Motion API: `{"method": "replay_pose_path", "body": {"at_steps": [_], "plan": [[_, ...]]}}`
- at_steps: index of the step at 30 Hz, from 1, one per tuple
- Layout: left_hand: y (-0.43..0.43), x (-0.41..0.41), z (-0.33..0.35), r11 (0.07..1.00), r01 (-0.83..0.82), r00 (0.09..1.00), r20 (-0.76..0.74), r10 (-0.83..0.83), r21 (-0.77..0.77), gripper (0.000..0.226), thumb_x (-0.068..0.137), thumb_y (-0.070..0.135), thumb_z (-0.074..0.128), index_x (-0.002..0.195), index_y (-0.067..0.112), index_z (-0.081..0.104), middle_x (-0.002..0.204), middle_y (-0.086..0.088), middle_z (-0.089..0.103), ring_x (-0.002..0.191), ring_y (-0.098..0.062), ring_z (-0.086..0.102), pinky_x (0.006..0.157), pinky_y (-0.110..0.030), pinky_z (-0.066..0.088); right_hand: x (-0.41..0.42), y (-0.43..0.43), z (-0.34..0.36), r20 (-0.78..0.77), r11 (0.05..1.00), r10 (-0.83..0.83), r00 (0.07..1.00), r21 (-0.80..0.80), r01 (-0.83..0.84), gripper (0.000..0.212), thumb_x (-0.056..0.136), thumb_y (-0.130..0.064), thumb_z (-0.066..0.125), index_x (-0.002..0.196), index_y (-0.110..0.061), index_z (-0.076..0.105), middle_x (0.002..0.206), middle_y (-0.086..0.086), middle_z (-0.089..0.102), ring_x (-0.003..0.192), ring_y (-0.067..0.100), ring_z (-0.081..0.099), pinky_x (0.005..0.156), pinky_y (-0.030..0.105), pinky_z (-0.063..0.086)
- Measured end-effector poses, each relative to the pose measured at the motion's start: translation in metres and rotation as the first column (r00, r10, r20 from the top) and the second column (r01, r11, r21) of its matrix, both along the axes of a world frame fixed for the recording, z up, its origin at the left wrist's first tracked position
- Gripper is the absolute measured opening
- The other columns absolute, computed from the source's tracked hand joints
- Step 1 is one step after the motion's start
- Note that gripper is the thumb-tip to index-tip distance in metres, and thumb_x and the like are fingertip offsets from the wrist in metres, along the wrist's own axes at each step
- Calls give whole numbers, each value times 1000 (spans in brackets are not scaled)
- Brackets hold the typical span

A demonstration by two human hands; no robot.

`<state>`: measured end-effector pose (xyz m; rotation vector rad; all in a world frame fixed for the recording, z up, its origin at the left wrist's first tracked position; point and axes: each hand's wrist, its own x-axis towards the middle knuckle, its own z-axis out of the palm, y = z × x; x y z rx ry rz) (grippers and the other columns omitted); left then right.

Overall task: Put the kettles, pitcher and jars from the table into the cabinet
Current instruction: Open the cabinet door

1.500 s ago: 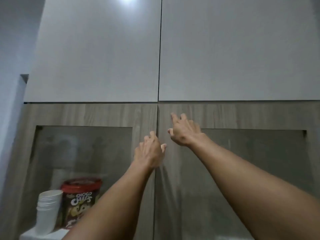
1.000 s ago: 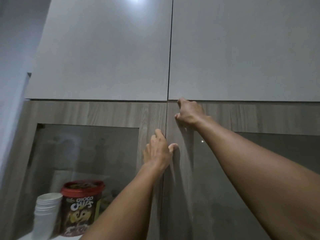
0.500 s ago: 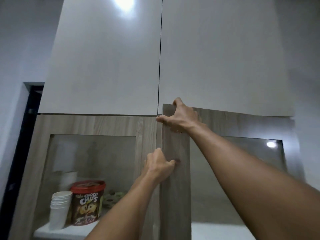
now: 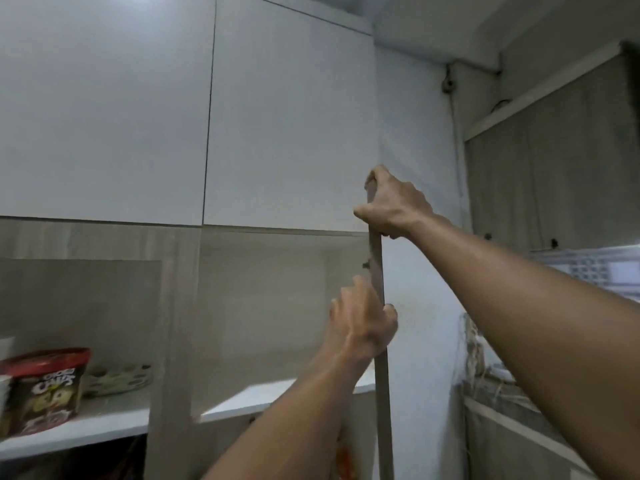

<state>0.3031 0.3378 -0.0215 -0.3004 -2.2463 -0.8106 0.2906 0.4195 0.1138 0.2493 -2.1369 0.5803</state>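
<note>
The wood-grain cabinet's right door (image 4: 381, 375) is swung wide and I see it edge-on as a thin vertical strip. My right hand (image 4: 391, 206) grips its top corner. Lower down, my left hand (image 4: 360, 323) holds the same door edge, fingers wrapped around it. Behind the door the right compartment shows a white shelf (image 4: 263, 398) with nothing on the part in view. No kettle, pitcher or jar is in view.
The left cabinet door (image 4: 173, 323) stays closed; behind its glass stand a red-lidded choco chips tub (image 4: 48, 389) and a flat pack of small items (image 4: 117, 375). White upper cabinet doors (image 4: 284, 126) hang above. A white wall (image 4: 419, 188) and grey cabinets (image 4: 554, 168) lie right.
Both hands have pulled the right door from closed to wide open, swinging it to the right. The view has turned right, and the inside of the right compartment has come into sight.
</note>
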Motion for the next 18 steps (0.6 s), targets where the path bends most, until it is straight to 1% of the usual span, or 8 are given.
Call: {"method": "replay_pose_path", "body": {"at_steps": [3,5,7,9,12,14,16,18], "plan": [[66,14,-2,998,67,997,-31,-67,19,26,92,29,58,108,10,50,101,-10,59,91,-29,57,72,-32,41,15,60,-3,-64,993,-112,992,27,114,36,78,-21,53,113,-26,46,100,8,65,89,36,58,72,37,46],[106,15,-5,992,116,993,-33,-114,51,25,92,29,61,106,12,50,96,-7,57,84,-24,53,69,-29,39,17,98,-11,-89,990,-142,986,-13,141,38,80,-17,50,117,-28,46,101,7,64,89,37,55,74,36,43],[145,8,-6,976,173,985,-22,-171,133,33,88,32,68,108,12,50,100,-6,61,86,-23,58,69,-30,46,12,134,-19,-142,985,-167,976,-74,157,41,82,-12,48,120,-27,43,96,7,63,88,38,57,75,36,42],[183,-6,-11,948,233,971,-3,-238,218,43,82,37,74,109,15,49,102,-7,62,90,-25,63,74,-34,55,4,173,-26,-191,979,-178,965,-129,155,44,85,-11,50,125,-27,39,93,10,65,85,40,61,73,37,46],[238,-31,-19,889,348,925,43,-377,298,52,77,40,79,108,18,44,105,-5,57,92,-23,60,79,-37,56,-8,234,-34,-199,974,-176,964,-175,142,46,92,-19,53,133,-29,35,97,9,66,84,36,62,76,35,42],[276,-48,-23,862,394,903,44,-428,319,58,76,40,80,114,17,42,112,-5,52,98,-23,58,82,-34,53,-18,275,-34,-171,962,-184,968,-234,142,49,94,-21,56,136,-23,32,98,9,61,86,33,58,77,34,37],[313,-65,-26,851,407,896,36,-442,331,65,76,40,80,120,16,39,120,-6,45,105,-25,56,86,-34,51,-31,313,-31,-122,944,-203,972,-289,161,45,93,-25,59,133,-16,40,103,10,60,91,33,57,77,35,40],[349,-83,-28,848,412,894,35,-448,335,70,76,39,80,125,15,35,127,-8,39,111,-28,54,90,-34,50,-51,350,-29,-87,932,-221,971,-312,184,32,92,-29,60,118,-11,57,110,11,67,99,33,62,79,35,44]]}}
